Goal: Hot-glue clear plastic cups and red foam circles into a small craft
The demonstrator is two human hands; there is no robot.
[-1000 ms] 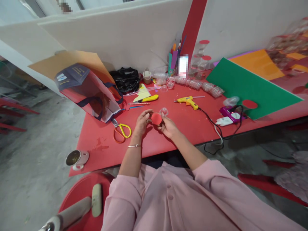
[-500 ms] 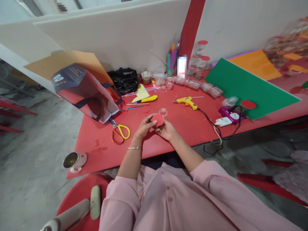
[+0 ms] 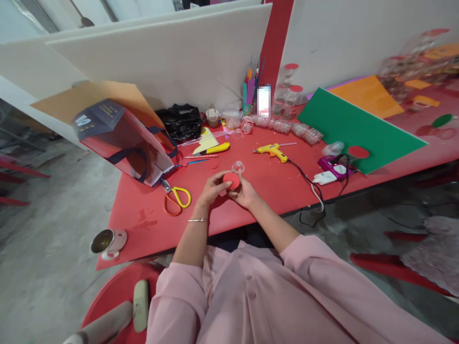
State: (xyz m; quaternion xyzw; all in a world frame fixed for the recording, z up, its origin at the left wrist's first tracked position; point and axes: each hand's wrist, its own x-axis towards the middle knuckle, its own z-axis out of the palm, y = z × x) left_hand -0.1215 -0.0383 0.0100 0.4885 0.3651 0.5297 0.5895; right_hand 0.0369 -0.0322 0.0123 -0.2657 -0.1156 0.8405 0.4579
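Note:
Over the front part of the red table (image 3: 172, 239), a flat red disc (image 3: 232, 181) is held between both hands. My left hand (image 3: 212, 188) has its thumb on top of the disc and its fingers round the left edge. From the right, my right hand (image 3: 245, 192) grips the disc's edge, its fingers partly hidden underneath. A clear plastic cup (image 3: 238, 166) stands just beyond the fingertips. Whether anything is fixed under the disc I cannot tell. Farther right lies a yellow glue gun (image 3: 271, 151) with its cord.
Orange-and-yellow-handled scissors (image 3: 177, 199), a yellow cutter knife (image 3: 217, 149) and a tipped bag (image 3: 124, 138) lie left. A mug (image 3: 108, 242) stands at the left edge. Stacked clear cups (image 3: 281, 125) line the back. A green board (image 3: 358, 129) and purple power strip (image 3: 335, 166) are right.
The view has shifted slightly, so most things on the table appear a little farther left. Both hands still hold the red disc, in nearly the same grip.

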